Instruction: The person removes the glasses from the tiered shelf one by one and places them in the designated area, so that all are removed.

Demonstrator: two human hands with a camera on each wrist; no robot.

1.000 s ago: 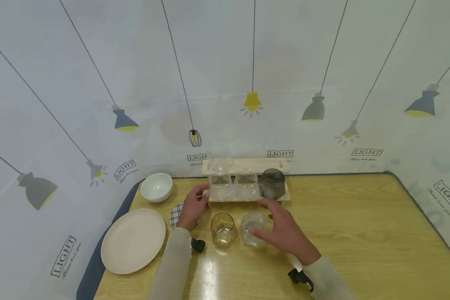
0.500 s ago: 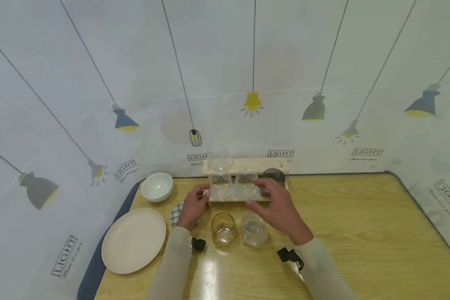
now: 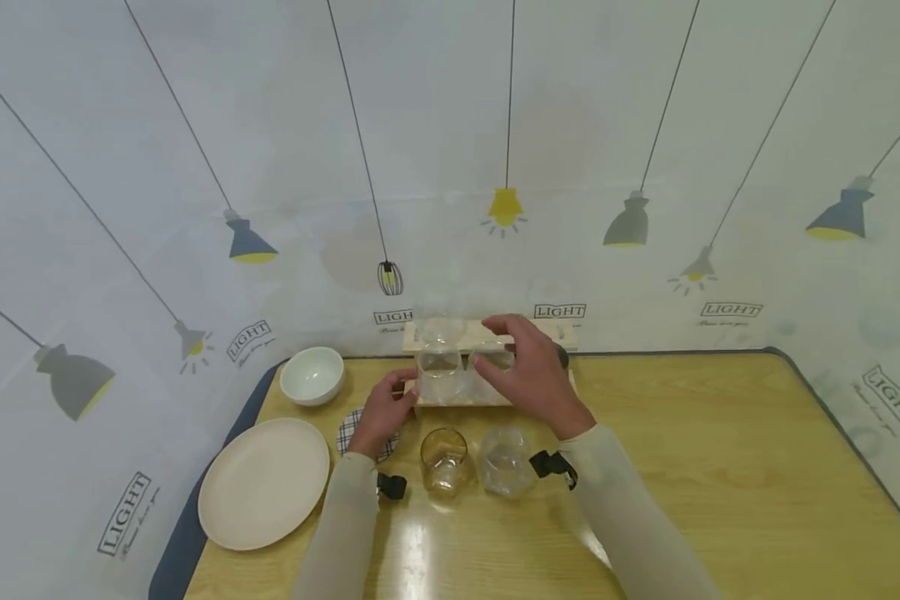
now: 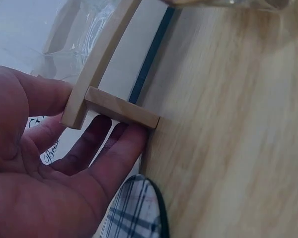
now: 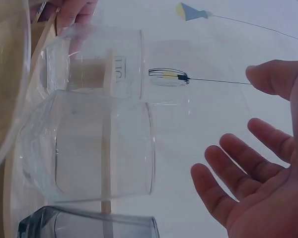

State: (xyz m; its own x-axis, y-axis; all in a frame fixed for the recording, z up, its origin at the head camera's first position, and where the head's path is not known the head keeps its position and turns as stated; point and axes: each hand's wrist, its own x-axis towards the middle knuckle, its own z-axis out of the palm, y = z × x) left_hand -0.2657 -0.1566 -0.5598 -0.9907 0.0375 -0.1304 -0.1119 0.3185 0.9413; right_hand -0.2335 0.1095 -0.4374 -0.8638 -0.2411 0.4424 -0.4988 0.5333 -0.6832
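Note:
My left hand [image 3: 381,417] grips the left end of a wooden two-tier rack [image 4: 102,69]; in the left wrist view its fingers curl round the shelf end and the short leg. On the lower shelf stand two clear glasses [image 5: 89,148] and a smoky dark glass [image 5: 97,229], mostly hidden behind my right hand in the head view. Another clear glass [image 3: 444,328] is on the upper shelf. My right hand [image 3: 536,375] hovers over the lower row, fingers spread and holding nothing. In front of the rack stand an amber glass [image 3: 444,462] and a clear faceted glass [image 3: 506,465].
A large cream plate [image 3: 266,483] and a pale bowl [image 3: 312,376] lie on the left of the wooden table [image 3: 705,467]. A round plaid piece [image 4: 136,210] sits beneath my left wrist. Behind the rack rises a lamp-patterned wall [image 3: 607,283].
My right hand has moved from the clear front glass up and away to over the lower shelf's glasses. My left hand has stayed at the rack's end.

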